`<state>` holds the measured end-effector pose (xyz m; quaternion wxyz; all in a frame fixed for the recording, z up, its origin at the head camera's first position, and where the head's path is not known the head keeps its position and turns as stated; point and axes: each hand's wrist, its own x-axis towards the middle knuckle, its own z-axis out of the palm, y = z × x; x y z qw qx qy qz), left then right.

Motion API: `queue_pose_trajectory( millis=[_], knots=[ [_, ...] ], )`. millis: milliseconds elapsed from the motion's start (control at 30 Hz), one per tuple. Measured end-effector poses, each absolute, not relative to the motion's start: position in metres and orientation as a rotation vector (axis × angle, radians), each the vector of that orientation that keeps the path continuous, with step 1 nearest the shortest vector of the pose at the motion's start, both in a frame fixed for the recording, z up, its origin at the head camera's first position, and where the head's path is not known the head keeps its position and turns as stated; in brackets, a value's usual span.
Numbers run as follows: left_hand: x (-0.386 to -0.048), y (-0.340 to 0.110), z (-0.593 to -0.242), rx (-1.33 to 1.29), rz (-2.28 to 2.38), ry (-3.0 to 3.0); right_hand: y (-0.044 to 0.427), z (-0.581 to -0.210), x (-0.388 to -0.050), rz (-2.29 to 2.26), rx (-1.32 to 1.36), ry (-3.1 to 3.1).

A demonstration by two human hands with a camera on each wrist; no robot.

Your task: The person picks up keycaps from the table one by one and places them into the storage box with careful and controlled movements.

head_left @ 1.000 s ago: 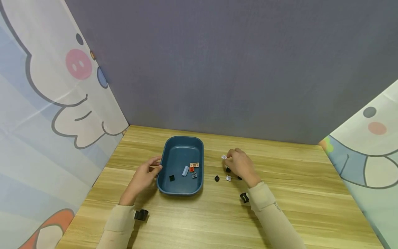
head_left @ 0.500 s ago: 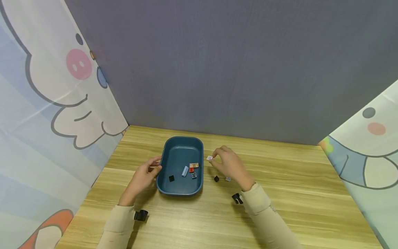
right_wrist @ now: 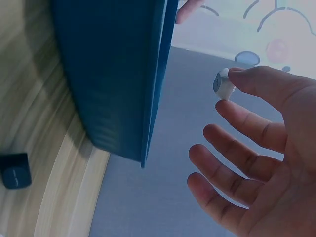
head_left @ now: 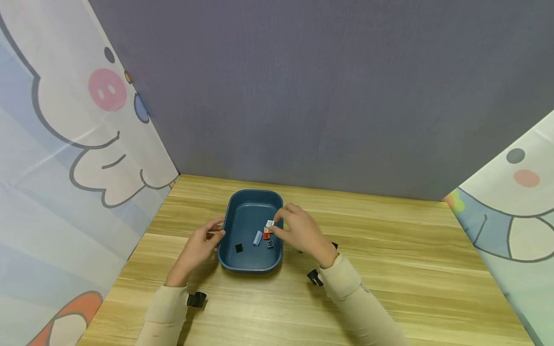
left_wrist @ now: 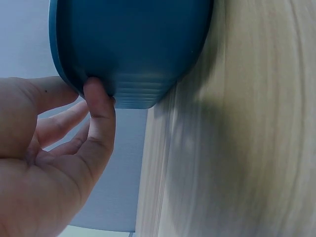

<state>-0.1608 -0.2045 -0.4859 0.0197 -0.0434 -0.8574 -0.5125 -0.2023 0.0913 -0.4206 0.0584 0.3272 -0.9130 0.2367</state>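
Note:
My left hand [head_left: 198, 250] holds the left rim of a dark blue plastic tray [head_left: 279, 262], its thumb at the edge and a finger against the outer wall. Over the tray's right side, my right hand [head_left: 300, 233] pinches a small white keycap [right_wrist: 224, 85] between thumb and index finger. The other right fingers are loosely bent. Inside the tray lie a black keycap [head_left: 239, 248], a long light-blue keycap [head_left: 257, 238], a red keycap [head_left: 266, 236] and a grey keycap [head_left: 270, 244]. A tan keycap is partly covered by the right thumb.
On the wooden table [head_left: 411, 250], a black keycap [right_wrist: 16, 170] lies right of the tray. Others around there are mostly hidden by the right hand and arm. A grey panel [head_left: 303, 96] stands at the back, with cartoon-printed sheets [head_left: 39, 168] at the sides.
My right hand has carried the white keycap leftward from the table to above the tray's right side. The left hand and tray stay in place.

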Motion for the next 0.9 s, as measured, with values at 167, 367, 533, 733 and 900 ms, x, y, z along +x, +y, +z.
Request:
queue_pose_trajectory(
  millis=[167,367,533,733,900],
  knots=[
    [-0.161,-0.205,-0.487,-0.135,-1.597,-2.653,0.086,-0.421,-0.201,0.696,1.009,-2.761],
    [-0.161,-0.205,-0.488,-0.136,-1.595,-2.649,0.086,-0.424,-0.200,0.712,1.024,-2.749],
    [-0.162,-0.205,-0.487,-0.145,-1.593,-2.644,0.089,-0.424,-0.202,0.697,1.018,-2.766],
    [-0.161,-0.205,-0.486,-0.151,-1.587,-2.650,0.097,-0.424,-0.203,0.653,0.990,-2.779],
    [-0.161,-0.205,-0.486,-0.151,-1.582,-2.653,0.107,-0.422,-0.202,0.674,0.972,-2.768]
  ],
)
